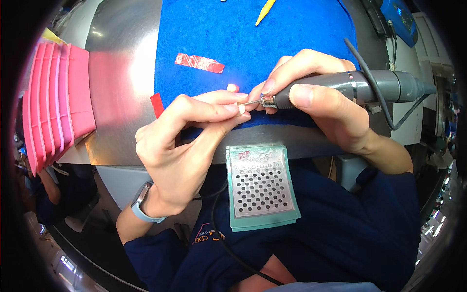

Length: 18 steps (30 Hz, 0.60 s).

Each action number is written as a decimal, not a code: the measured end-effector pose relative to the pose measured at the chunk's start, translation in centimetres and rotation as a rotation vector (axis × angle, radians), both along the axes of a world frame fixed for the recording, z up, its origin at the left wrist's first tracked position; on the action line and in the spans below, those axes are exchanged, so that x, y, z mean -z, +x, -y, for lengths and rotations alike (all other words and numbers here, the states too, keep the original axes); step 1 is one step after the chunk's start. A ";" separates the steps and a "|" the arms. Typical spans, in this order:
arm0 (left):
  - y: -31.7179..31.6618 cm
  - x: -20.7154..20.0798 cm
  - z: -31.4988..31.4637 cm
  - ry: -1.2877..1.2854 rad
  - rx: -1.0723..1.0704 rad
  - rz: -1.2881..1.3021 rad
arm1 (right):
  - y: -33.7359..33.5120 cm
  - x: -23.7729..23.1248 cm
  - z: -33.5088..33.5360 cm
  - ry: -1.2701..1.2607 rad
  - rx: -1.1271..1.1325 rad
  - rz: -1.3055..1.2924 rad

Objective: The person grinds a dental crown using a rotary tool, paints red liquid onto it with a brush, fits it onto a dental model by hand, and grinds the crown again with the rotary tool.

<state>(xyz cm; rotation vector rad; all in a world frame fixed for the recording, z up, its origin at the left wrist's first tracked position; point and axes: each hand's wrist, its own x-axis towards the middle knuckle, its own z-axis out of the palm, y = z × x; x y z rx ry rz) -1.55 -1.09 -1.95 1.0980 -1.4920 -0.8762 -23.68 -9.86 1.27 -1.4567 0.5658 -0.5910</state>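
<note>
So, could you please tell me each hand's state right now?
Left hand: closed, pinching a small white piece.
Right hand: closed, gripping a grey rotary handpiece.

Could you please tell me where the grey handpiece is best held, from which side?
The grey handpiece is probably best gripped by its tapered front, from the right: it lies sideways, its thin bit pointing left toward the small white piece.

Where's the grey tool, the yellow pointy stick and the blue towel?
Grey tool (339,83): head view, on its handle.
Yellow pointy stick (264,12): head view, its visible middle.
Blue towel (270,41): head view, a bare patch.
</note>
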 end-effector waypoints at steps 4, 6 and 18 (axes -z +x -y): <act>0.1 0.2 -0.1 -0.011 0.018 -0.010 | 0.0 0.0 0.0 -0.015 -0.003 0.022; 0.0 0.1 -0.1 -0.007 0.008 0.002 | 0.0 -0.1 0.0 -0.015 -0.011 0.015; -0.2 -0.4 -0.1 0.040 -0.033 0.006 | 0.0 1.2 0.2 0.024 0.012 0.134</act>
